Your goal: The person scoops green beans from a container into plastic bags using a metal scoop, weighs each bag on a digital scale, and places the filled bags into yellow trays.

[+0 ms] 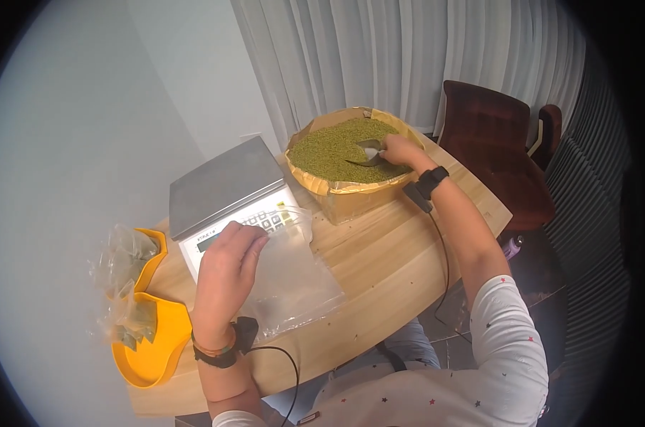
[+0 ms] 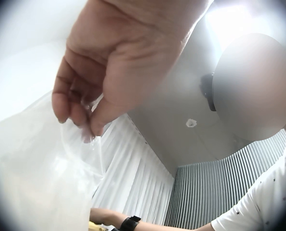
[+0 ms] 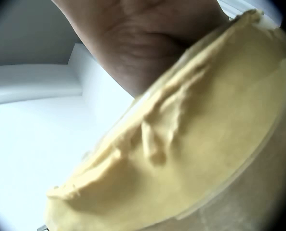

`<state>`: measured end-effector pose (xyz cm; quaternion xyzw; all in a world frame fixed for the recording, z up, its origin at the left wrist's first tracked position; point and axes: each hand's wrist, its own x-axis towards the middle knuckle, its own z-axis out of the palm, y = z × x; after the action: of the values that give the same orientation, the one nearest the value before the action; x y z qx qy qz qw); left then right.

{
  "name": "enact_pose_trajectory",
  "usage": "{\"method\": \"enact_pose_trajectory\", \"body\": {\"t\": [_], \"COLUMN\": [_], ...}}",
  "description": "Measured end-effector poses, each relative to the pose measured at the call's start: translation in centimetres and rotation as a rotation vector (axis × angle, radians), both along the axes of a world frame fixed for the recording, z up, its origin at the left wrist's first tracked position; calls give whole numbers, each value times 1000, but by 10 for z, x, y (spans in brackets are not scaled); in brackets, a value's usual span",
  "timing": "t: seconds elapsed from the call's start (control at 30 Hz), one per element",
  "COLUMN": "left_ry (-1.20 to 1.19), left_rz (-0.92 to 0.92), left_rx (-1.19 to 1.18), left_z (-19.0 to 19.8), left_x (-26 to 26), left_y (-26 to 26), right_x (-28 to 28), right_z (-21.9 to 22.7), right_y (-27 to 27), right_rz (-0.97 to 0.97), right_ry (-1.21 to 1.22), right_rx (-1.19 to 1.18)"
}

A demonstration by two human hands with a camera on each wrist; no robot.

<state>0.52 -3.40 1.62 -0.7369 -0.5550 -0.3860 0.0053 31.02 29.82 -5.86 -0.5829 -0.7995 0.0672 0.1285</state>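
Note:
A clear plastic bag (image 1: 294, 277) hangs from my left hand (image 1: 226, 274), whose thumb and fingers pinch its top edge in front of the scale; the left wrist view shows the same pinch on the bag (image 2: 41, 168). My right hand (image 1: 402, 151) grips a metal scoop (image 1: 369, 158), its blade partly in the green granules (image 1: 329, 146) that fill a taped box (image 1: 358, 203). In the right wrist view the box's yellow-taped rim (image 3: 181, 139) hides the fingers of my right hand (image 3: 147, 43) and the scoop.
A scale (image 1: 226, 185) with a grey platform stands left of the box. Two yellow trays (image 1: 169, 334) with filled clear bags (image 1: 134, 320) lie at the table's left edge. A brown chair (image 1: 486, 142) is behind the table at the right. Cables run from both wrists.

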Motion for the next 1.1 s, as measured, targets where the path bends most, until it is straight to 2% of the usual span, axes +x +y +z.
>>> {"method": "enact_pose_trajectory", "body": {"t": [0.1,0.33,0.4,0.5,0.8,0.9,0.97,1.1], "left_ry": [0,-16,-10,-28,26,24,81,56], "left_rz": [12,-48,-68,-149,-196,-200,-234,-222], "left_rx": [4,-5,-20,-34,-138,-162,-128,-210], "left_z": [3,-5,-8,-13,-32,-36,-43,-42], "left_x": [-4,-6,-4,-2,-14,-18,-21,-19], "left_y": [-1,5,7,11,23,28,33,33], "right_x": [18,43,47,52,44,33,28,17], "right_z": [3,31,30,22,6,37,48,69], "right_y": [-1,-32,-34,-33,-33,-64,-70,-95], "right_rz": [65,55,91,198,213,223,289,441], "right_ry": [74,308,472,540,595,586,569,574], "right_rx": [-31,-105,-159,-174,-21,-69,-113,-262]}}
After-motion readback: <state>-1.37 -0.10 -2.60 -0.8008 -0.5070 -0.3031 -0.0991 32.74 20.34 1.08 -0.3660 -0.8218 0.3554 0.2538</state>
